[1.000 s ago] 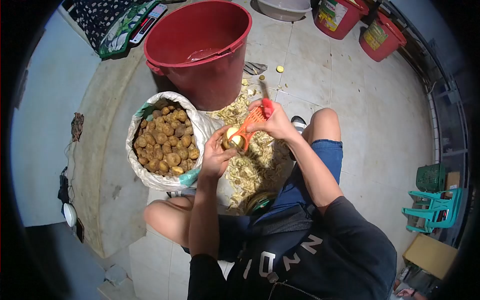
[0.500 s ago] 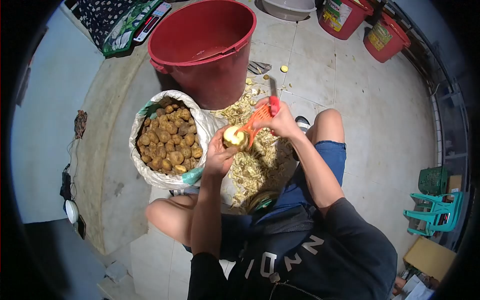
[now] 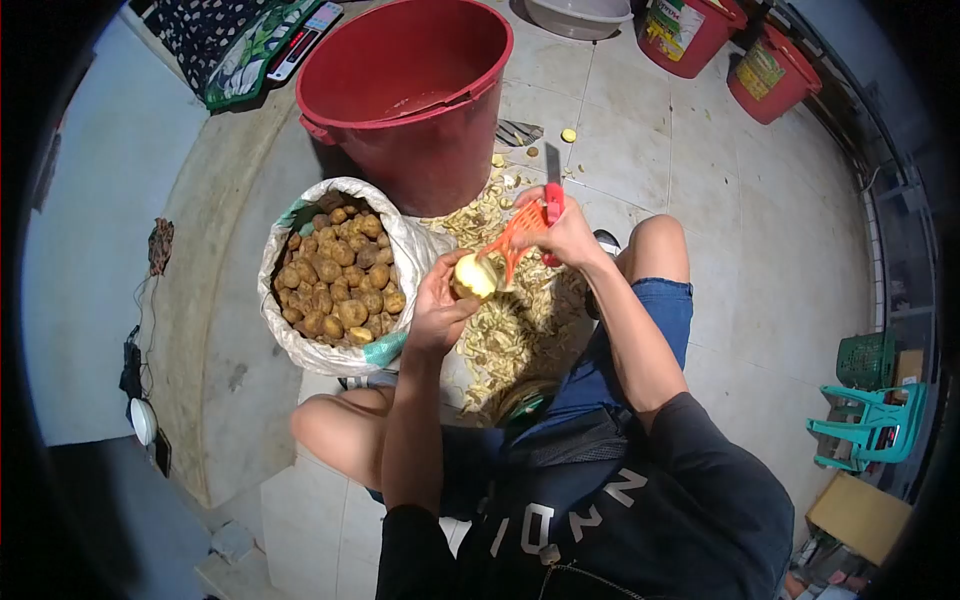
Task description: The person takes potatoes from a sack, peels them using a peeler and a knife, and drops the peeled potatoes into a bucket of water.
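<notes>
In my left hand (image 3: 437, 305) sits a partly peeled potato (image 3: 474, 276), its pale flesh showing on top and brown skin below. My right hand (image 3: 568, 235) grips an orange peeler (image 3: 513, 240), whose working end is at the potato's right side. A knife with a red handle (image 3: 554, 203) is also held in that hand, its blade pointing away from me. Below both hands, potato peelings (image 3: 510, 335) cover the floor between my legs. To the left stands an open white sack (image 3: 288, 335) full of unpeeled potatoes (image 3: 340, 275).
A large red tub (image 3: 430, 160) stands beyond the sack. Farther back are a pale basin (image 3: 578, 18) and two red buckets (image 3: 690, 35). A digital scale (image 3: 303, 42) lies at upper left. Green plastic chairs (image 3: 870, 425) stand at right.
The peeler and my right hand have shifted slightly, and the knife blade now points more upright. The potato has turned in my left hand, showing more pale flesh.
</notes>
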### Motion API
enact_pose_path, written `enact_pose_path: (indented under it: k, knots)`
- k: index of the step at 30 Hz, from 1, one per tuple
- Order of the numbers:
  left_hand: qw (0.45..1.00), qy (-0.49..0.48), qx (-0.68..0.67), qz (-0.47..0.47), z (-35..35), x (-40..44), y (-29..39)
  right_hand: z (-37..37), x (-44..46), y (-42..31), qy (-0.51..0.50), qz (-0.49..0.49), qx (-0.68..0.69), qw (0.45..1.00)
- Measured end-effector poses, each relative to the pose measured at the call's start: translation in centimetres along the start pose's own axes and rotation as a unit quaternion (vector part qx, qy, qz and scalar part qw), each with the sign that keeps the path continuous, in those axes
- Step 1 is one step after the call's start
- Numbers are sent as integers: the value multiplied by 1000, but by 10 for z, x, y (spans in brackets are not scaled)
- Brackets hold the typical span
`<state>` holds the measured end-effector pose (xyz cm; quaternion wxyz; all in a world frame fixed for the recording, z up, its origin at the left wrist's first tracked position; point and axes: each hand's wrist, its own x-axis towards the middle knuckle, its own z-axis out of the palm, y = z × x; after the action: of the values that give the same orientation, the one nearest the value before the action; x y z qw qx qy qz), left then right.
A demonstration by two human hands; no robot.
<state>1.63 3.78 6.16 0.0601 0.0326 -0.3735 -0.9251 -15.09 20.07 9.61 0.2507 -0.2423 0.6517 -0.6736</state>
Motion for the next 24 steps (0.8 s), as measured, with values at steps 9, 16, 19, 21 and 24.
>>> enact_pose_path:
  k: [9, 16, 19, 21, 24]
  knots:
    - [993, 12, -121, -3, -1, -3, 5, -8, 3, 6, -1, -5, -9, 1000]
    - [988, -10, -153, -12, 11, -6, 6, -11, 6, 11, 40, 10, -17, 999]
    - [999, 3, 33, 26, 0, 0, 1, -4, 3, 11, 0, -47, -61, 997]
    - [999, -7, 40, 33, -1, -4, -2, -5, 5, 15, 6, -31, -74, 997]
    - [993, -11, -112, 21, -4, -1, 0, -14, 7, 11, 71, 62, -27, 995]
